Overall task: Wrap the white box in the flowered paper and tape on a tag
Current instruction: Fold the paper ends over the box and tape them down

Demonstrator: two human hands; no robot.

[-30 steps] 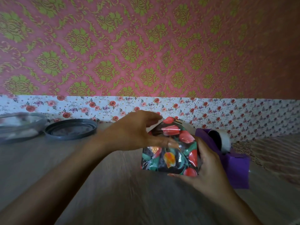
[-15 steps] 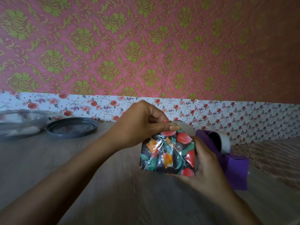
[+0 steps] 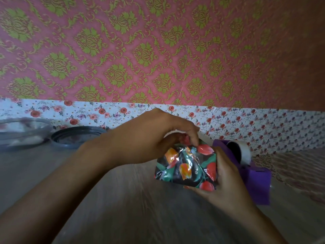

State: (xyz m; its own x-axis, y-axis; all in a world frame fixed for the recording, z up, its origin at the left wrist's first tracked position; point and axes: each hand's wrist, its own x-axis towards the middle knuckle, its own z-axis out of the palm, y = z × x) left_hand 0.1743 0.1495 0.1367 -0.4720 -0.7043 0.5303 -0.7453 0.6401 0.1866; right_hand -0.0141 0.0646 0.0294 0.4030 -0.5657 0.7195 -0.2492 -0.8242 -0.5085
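While the box (image 3: 184, 169) is gripped by the right hand (image 3: 226, 182) and its flap (image 3: 204, 149) pinched by the left hand (image 3: 146, 138), springing open is risked if released untaped.

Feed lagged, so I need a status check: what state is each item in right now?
Wrapped box, end folds gathered, no tag visible.
Left hand, pinches the top fold.
Right hand, holds the box's right side.
Tape dispenser, upright, roll loaded.
Lid, lying flat beside the bowl.

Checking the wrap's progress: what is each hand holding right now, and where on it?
Both hold the wrapped box: the right hand cups its right side, and the left hand pinches its folded top edge.
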